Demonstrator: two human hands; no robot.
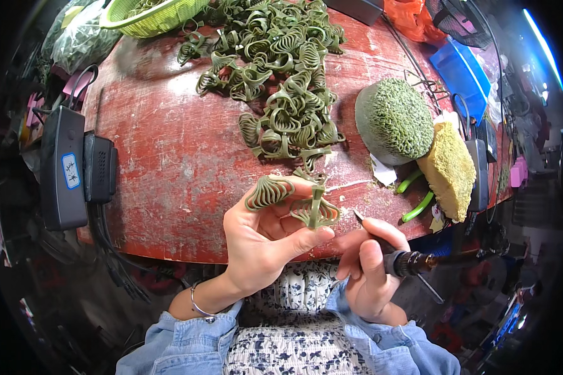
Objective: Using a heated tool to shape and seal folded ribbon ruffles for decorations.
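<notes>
My left hand (250, 250) pinches an olive-green piece with curved, comb-like ribs (316, 211) between thumb and fingers, just above the table's near edge. The piece resembles a claw hair clip; a ribbed fan-shaped part of it sits over the fingers. Close by on the right, my right hand (375, 275) grips a dark pen-like tool (410, 263) with a thin pointed tip. The tip is near the piece but apart from it. A dark cord or hose seems to run off the tool to the right. Ahead lies a heap of similar ribbed pieces (288, 119).
The red worn table (162, 206) carries a round block with green crumbs (397, 119), a yellow crumbly block (447, 169) and two bright green handles (418, 207). A green basket (150, 19) stands far left, a blue bin (463, 78) far right. Black boxes (65, 169) hang at the left edge.
</notes>
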